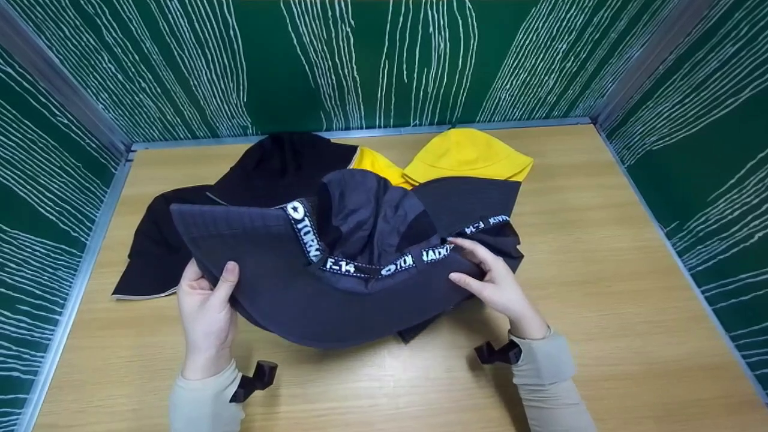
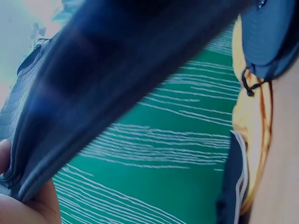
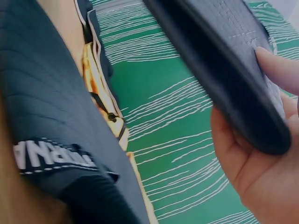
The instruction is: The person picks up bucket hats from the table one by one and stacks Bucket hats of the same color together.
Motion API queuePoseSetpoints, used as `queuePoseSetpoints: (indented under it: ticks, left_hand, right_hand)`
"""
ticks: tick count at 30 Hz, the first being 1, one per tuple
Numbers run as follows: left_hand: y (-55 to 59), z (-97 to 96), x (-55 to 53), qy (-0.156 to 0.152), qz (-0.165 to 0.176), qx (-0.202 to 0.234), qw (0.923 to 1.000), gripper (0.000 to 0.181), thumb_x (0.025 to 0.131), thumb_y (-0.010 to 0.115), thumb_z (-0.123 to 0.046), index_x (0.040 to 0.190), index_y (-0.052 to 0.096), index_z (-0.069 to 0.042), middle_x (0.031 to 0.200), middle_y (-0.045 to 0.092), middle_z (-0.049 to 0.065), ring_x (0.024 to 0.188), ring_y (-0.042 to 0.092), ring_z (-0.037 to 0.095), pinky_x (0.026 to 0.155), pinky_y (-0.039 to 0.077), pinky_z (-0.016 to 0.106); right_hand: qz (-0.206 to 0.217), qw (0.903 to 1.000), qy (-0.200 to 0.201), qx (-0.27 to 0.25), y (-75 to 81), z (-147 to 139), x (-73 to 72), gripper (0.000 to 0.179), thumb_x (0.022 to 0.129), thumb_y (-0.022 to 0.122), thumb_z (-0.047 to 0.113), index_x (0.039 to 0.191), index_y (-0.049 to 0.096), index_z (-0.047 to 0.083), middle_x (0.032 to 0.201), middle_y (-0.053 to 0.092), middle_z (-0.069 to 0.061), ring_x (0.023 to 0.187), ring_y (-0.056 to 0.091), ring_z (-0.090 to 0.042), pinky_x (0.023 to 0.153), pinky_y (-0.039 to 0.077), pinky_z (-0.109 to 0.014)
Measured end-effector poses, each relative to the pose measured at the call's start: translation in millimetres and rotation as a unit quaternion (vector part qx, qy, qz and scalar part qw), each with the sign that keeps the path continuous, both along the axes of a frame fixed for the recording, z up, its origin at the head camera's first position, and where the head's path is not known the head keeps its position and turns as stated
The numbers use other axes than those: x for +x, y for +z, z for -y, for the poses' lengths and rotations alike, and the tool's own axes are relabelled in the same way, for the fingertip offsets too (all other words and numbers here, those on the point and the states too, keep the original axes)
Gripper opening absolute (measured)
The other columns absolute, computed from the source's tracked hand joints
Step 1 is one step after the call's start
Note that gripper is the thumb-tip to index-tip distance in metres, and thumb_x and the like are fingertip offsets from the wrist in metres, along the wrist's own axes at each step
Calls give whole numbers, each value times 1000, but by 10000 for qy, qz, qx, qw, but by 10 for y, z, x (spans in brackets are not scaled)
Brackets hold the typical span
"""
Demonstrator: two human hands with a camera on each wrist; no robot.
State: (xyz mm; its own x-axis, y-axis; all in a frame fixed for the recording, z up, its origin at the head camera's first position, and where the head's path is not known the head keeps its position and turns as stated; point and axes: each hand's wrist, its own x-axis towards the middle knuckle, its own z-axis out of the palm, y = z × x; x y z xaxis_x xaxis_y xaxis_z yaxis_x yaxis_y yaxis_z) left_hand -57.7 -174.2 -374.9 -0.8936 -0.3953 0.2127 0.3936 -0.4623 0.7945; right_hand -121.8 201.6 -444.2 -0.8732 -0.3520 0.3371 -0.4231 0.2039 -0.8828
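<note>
A dark navy bucket hat (image 1: pixel 360 312) is held up off the table, its inside turned toward me and its white-lettered band showing. My left hand (image 1: pixel 207 318) grips the left end of its brim, thumb on the near face. The left wrist view shows that brim (image 2: pixel 98 93) between the thumb and fingers of the left hand (image 2: pixel 39 207). At the brim's right side, my right hand (image 1: pixel 498 285) has its thumb and fingers on the hat. In the right wrist view, the brim (image 3: pixel 233 88) passes between thumb and fingers of the right hand (image 3: pixel 266 182).
Behind the held hat lie black hats (image 1: pixel 282 165) on the left and a yellow hat (image 1: pixel 468 156) at the back. Another dark hat (image 1: pixel 474 195) with a lettered band lies at right, partly covered. Green walls (image 1: pixel 420 66) with white lines enclose the wooden table (image 1: pixel 636 336).
</note>
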Motion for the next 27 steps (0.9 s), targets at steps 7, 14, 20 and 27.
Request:
queuePoseSetpoints:
  ticks: [7, 14, 20, 27]
  left_hand:
    - [116, -110, 82, 451, -323, -274, 9981, 16, 79, 71, 4, 94, 66, -1, 83, 73, 6, 73, 67, 11, 65, 54, 23]
    - [137, -151, 93, 631, -810, 160, 9946, 13, 80, 69, 2, 93, 65, 0, 82, 70, 4, 72, 64, 11, 65, 52, 23]
    - [123, -185, 104, 674, -909, 813, 9902, 15, 81, 67, 2, 96, 63, 2, 89, 70, 7, 79, 65, 15, 70, 53, 25]
    - [81, -188, 114, 710, -855, 988, 9889, 15, 83, 65, 3, 97, 63, 2, 93, 70, 8, 83, 65, 16, 75, 52, 26]
  right_hand:
    - [626, 9846, -142, -1626, -175, 31, 4, 74, 81, 67, -4, 143, 27, -1, 127, 53, 3, 119, 49, -6, 96, 40, -19]
    - [1698, 8924, 464, -4154, -348, 241, 139, 71, 92, 60, 10, 144, 13, 15, 128, 53, 3, 110, 57, -12, 91, 49, -29]
    - [1825, 8341, 1349, -5028, -348, 420, 248, 44, 93, 57, 7, 131, 37, 18, 126, 55, -1, 112, 58, -15, 92, 49, -34]
    - [1615, 8350, 1001, -5164, -176, 516, 296, 50, 89, 47, -15, 130, 38, 12, 119, 61, -9, 103, 65, -21, 82, 56, -36]
